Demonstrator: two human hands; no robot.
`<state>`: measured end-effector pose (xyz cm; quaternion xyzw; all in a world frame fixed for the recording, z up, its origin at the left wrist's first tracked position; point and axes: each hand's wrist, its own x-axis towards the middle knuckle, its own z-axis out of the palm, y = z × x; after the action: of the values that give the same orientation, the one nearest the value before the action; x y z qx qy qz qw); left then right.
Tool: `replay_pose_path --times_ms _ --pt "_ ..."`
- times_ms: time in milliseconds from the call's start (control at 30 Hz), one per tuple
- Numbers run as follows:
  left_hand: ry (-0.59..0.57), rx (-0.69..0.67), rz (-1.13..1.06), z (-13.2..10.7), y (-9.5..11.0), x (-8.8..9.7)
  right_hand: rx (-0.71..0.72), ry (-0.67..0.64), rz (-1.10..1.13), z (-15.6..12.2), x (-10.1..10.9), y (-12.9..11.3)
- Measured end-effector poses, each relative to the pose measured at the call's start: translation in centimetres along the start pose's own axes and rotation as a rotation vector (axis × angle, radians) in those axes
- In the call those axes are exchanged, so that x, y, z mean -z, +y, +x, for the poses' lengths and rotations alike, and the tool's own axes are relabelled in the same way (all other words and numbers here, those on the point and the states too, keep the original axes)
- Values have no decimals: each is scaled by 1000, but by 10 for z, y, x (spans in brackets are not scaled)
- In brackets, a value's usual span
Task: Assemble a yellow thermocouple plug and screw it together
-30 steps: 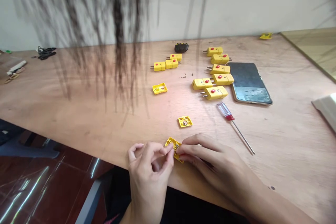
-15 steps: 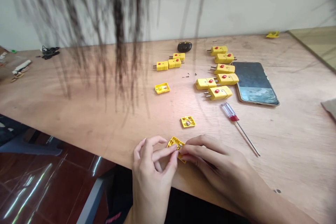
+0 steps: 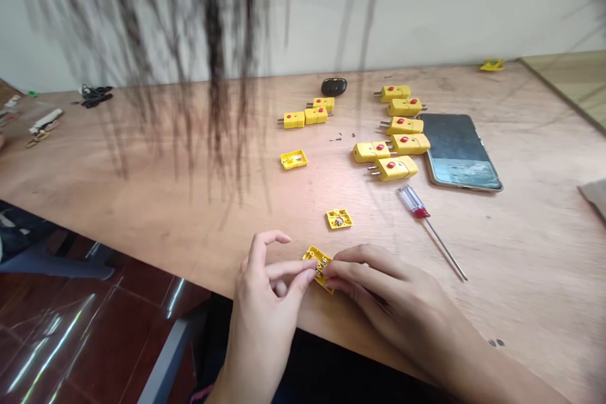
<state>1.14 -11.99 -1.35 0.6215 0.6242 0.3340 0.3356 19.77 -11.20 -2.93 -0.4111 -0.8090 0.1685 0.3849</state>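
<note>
My work position is the near edge of the bench (image 3: 530, 252), where one open yellow half shell (image 3: 312, 256) lies with its inner face up, showing small metal parts inside. My right hand (image 3: 398, 297) grips the right side of this shell, its fingertips drawn together. My left hand (image 3: 265, 297) brings thumb and forefinger almost together over the middle of the shell (I cannot tell whether a small part sits between the tips). My other left fingers are bent, clear of the shell.

Status, as far as I can judge: nine closed units are complete in outline, each with pins and a red mark. Six form the right group (image 3: 398, 168), beside the phone (image 3: 461, 151); three form the left group (image 3: 315, 115), toward the far edge, near the black case (image 3: 334, 86).

The shell in my hands is partway: metal is in it, no cover is on it. Two more pieces lie open: the square half (image 3: 339, 219), just beyond my fingers, and the tray-like half (image 3: 294, 159), farther from the near edge. Loose metal bits (image 3: 338, 139), probably screws, lie between the two groups, unfitted. The screwdriver (image 3: 421, 213) lies to the right of the square half, untouched, its tip toward the near edge.
</note>
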Motion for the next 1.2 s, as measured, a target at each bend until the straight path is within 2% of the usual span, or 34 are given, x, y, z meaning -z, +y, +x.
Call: replay_pose_path --times_ms 133,333,467,567,667,733,833,1000,1200 --pt "-106 -132 63 10 2 12 -20 -6 -3 -2 -2 1" --pt "-454 -504 246 46 4 36 -27 -27 7 -6 -2 2" --pt "-597 -679 324 66 3 41 -17 -28 37 -6 -1 3" --pt "-591 -766 353 77 4 45 -27 -31 48 -5 0 3" --pt "-545 -800 386 84 7 51 -49 -41 45 -5 0 2" --pt "-557 -822 399 85 7 54 -55 -56 45 -4 1 2" --pt "-614 -830 377 82 4 53 -41 -80 48 -3 4 2" --pt "-571 -830 407 71 1 46 -16 -88 41 -5 7 2" --pt "-603 -820 714 60 26 37 4 -86 22 -5 7 1"
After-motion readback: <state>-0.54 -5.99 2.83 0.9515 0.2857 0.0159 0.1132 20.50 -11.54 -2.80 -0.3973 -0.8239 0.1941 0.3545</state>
